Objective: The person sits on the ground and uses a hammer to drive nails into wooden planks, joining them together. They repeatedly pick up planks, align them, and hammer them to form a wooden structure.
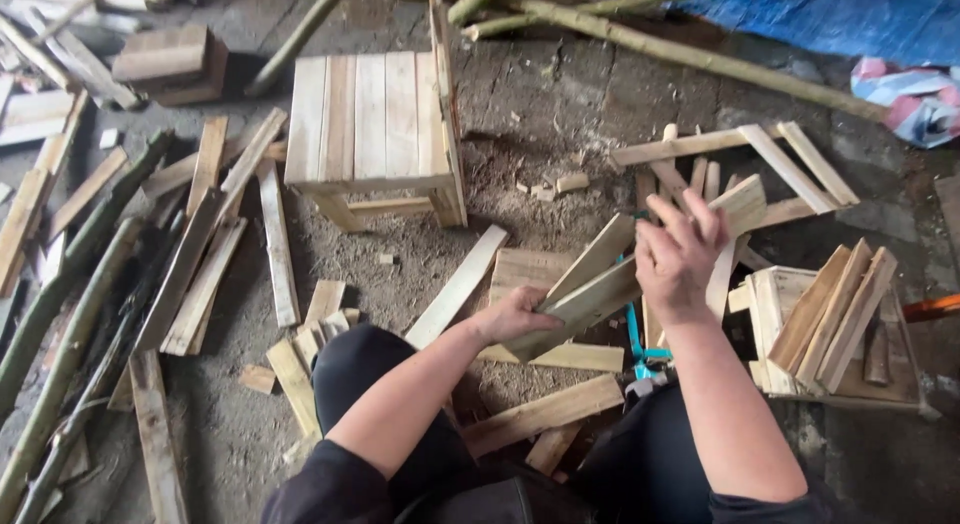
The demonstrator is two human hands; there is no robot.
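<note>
**Below the stool: both hands on slats**

Below the wooden stool (372,134), our left hand (515,317) clamps the slat bundle (590,294) at its low end to steady it; our right hand (678,254) presses half-open on top, right of the stool.

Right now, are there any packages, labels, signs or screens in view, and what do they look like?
No labels, signs or screens show.
Crumpled bag: far right on the floor, pink, white and blue, soft and creased.
Blue tarpaulin: top right corner, a wrinkled sheet, no package.
</note>
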